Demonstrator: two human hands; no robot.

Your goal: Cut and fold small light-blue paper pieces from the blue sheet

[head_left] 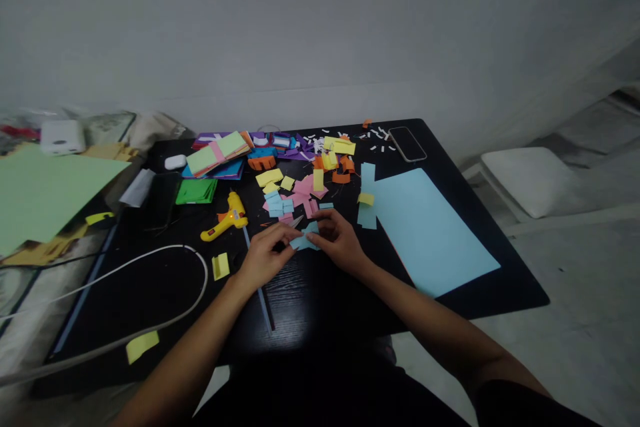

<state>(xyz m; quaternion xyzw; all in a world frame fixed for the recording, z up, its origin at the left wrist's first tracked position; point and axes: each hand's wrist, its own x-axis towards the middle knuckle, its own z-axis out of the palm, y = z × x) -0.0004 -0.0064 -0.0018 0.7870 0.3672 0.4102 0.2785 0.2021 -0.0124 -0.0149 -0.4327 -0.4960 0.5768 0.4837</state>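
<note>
Between my two hands is a small light blue paper piece (309, 238) with angled, notched edges. My left hand (267, 250) pinches its left side between thumb and fingers. On the right side, my right hand (339, 239) grips it with thumb and curled fingers. Just beyond the fingers lie pink paper pieces (303, 193), small folded light blue papers (277, 204) and yellow slips. The pointed tip of a metal blade (297, 221), perhaps scissors, shows behind the paper; the rest is hidden. A yellow glue gun (227, 217) lies left of my left hand.
Right of my hands lies a large light blue sheet (433, 230), with a phone (407, 144) behind it. Stacked coloured papers (217, 155) and green slips (197, 191) are at the back left. A white cable (203, 280) loops across the left side. A white stool (523, 180) stands at right.
</note>
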